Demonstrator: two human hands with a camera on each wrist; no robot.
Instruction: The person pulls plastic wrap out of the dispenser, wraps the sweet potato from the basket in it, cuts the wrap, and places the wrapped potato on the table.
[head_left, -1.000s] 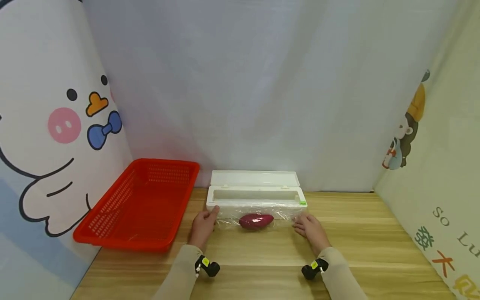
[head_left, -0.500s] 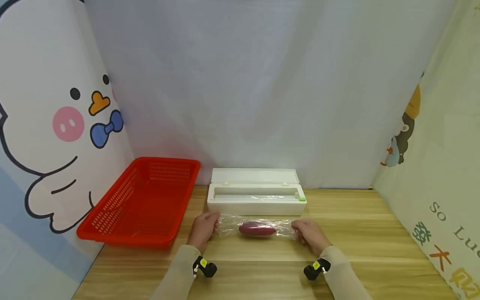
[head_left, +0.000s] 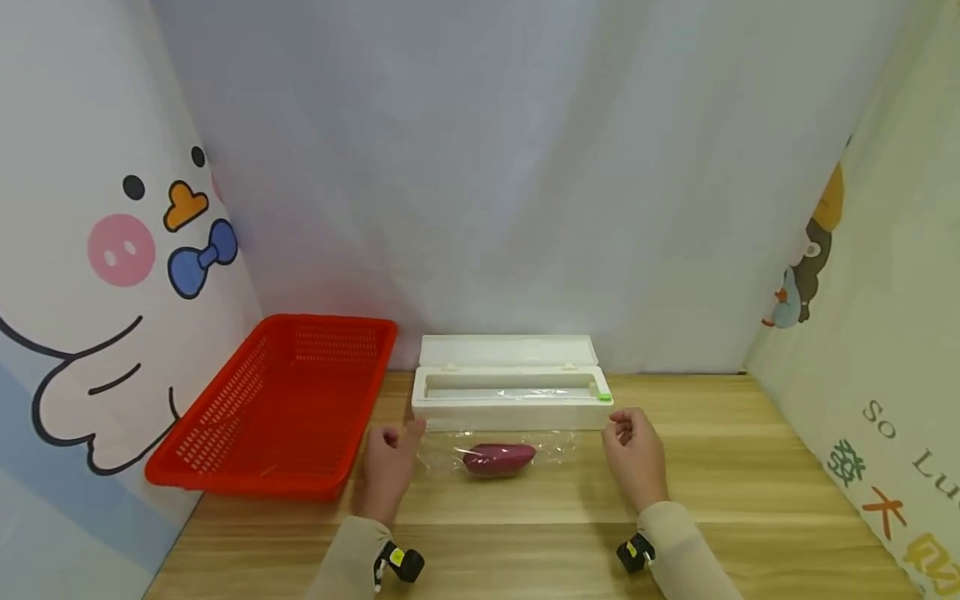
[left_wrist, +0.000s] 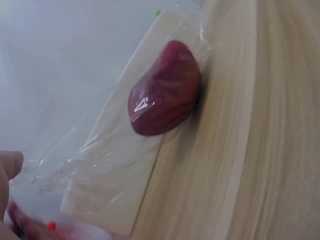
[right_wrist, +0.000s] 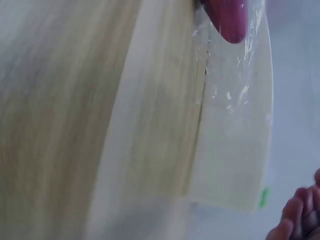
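Observation:
A purple sweet potato (head_left: 498, 460) lies under clear plastic wrap (head_left: 557, 447) on the table, just in front of the white cling film box (head_left: 512, 415). My left hand (head_left: 387, 468) is at the wrap's left end; in the left wrist view the film stretches from the sweet potato (left_wrist: 165, 90) to beside the thumb, and the fingers seem to pinch it. Past the wrap's right end, my right hand (head_left: 636, 460) is apart from the film, its fingers loosely curled with nothing in them. The right wrist view shows the fingertips beyond the box's green-marked corner.
At the left stands a red plastic basket (head_left: 300, 433). The box's lid (head_left: 506, 351) is raised against the pale back curtain (head_left: 480, 167). Printed side panels border the wooden table (head_left: 525, 550) left and right.
The wrap came away from the box and was drawn toward the person. My right hand has let go of its end and moved right; the sweet potato has shifted slightly left.

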